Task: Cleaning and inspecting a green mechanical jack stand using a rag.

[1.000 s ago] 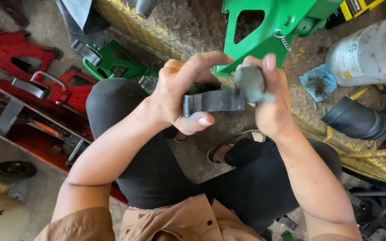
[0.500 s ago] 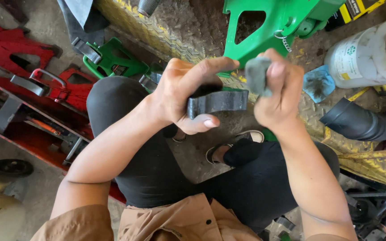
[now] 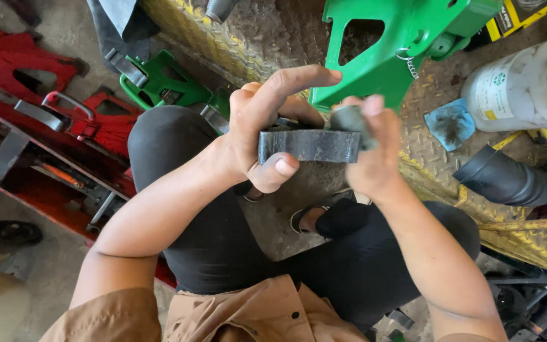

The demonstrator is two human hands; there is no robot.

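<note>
While both hands meet at frame centre, the left hand (image 3: 257, 136) holds a dark flat metal block (image 3: 310, 145) by its left end: thumb under the lower edge, fingers curled behind, index finger stretched out straight over the top edge toward the upper right. The right hand (image 3: 368, 155) closes on the block's right end w/ a small grey pad (image 3: 349, 118) pinched at the top right corner; fingertips blurred, so exact contact w/ the edge can't be told. Block sits level, long front face toward the camera, held up above the person's lap in black trousers (image 3: 223, 240), nothing touching it from below.

Room around: tight above, where a green steel stand (image 3: 381, 57) sits just behind the hands at upper centre-right. A 2nd green stand (image 3: 159, 85) is upper left, beside red jack frames (image 3: 39, 120) running along the left edge. Yellow tread plate floor (image 3: 235, 38) shows betw. them. Right side: white plastic tub (image 3: 520, 88) at upper right, blue rag (image 3: 449, 123) near it, black rubber boot (image 3: 508, 180) at mid right edge. Below the hands, a black shoe (image 3: 340, 218) rests on bare floor in the gap betw. the knees.
</note>
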